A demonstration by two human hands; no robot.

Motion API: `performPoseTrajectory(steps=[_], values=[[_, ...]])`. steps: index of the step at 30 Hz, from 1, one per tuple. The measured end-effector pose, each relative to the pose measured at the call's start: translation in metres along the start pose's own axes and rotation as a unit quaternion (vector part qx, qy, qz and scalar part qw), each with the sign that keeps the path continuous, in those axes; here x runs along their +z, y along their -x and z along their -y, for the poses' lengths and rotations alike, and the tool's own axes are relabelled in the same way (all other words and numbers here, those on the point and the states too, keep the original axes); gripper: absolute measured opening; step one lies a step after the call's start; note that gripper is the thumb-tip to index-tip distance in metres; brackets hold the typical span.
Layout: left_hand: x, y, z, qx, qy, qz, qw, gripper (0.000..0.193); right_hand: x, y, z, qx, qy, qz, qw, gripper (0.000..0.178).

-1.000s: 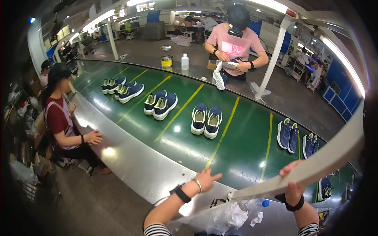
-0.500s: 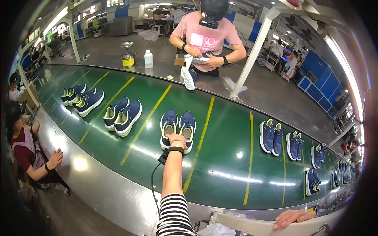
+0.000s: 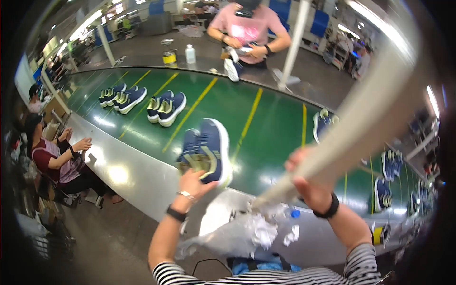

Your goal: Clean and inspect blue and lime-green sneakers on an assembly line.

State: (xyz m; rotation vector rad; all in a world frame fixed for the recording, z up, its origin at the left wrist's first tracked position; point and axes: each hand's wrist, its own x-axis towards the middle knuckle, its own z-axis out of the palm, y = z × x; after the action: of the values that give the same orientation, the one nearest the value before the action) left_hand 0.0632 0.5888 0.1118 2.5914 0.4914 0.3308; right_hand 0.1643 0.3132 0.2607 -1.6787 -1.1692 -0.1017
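Observation:
My left hand point(image 3: 194, 186) grips a pair of navy sneakers point(image 3: 216, 145) by their heels. The shoes have white soles and pale lime linings, and they are tilted toe-up at the near edge of the green conveyor belt point(image 3: 266, 137). Fingers of my right hand point(image 3: 313, 187) wrap round a long pale beige panel point(image 3: 351, 123). It slants from the near steel ledge up to the upper right, smeared by motion; its exact kind is unclear. Beneath the panel's lower end lie crumpled clear plastic and white scraps point(image 3: 264, 231), with a small blue cap point(image 3: 295, 213).
More navy sneaker pairs point(image 3: 167, 108) stand on the belt to the left and right. Across it, a person in pink point(image 3: 247, 31) handles a shoe near a white bottle point(image 3: 190, 54) and yellow tin point(image 3: 169, 58). Another person point(image 3: 54, 156) sits at left. A yellow-labelled tin point(image 3: 380, 235) is near right.
My left hand has raised the sneaker pair from the belt and drawn it nearer. My right hand has swung the pale panel up from the lower right. The whole view has shifted.

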Motion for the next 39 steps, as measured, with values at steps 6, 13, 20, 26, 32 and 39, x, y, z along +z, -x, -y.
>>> performPoseTrajectory(steps=[6,13,20,26,32,39], values=[[-0.112,0.203,-0.078,-0.136,0.032,0.077,0.987,0.044,-0.07,0.051,0.036,0.036,-0.053,-0.07,0.995,0.062],[-0.084,0.33,-0.244,-0.089,0.076,0.234,0.965,0.047,-0.157,0.276,0.035,0.162,-0.083,0.061,0.981,0.02],[0.076,0.288,-0.38,0.198,-0.079,0.235,0.948,0.039,-0.156,0.413,0.037,0.421,-0.217,0.006,0.881,0.083],[0.253,0.284,-0.393,0.271,-0.153,0.256,0.915,0.04,-0.146,0.478,-0.046,0.542,-0.253,-0.181,0.78,0.084],[0.231,0.281,-0.373,0.239,0.135,0.12,0.954,0.054,-0.144,0.509,-0.077,0.571,-0.087,-0.214,0.788,0.07],[0.301,0.223,-0.309,0.02,0.213,0.276,0.937,0.055,-0.128,0.504,-0.096,0.555,0.066,-0.259,0.788,0.057]])
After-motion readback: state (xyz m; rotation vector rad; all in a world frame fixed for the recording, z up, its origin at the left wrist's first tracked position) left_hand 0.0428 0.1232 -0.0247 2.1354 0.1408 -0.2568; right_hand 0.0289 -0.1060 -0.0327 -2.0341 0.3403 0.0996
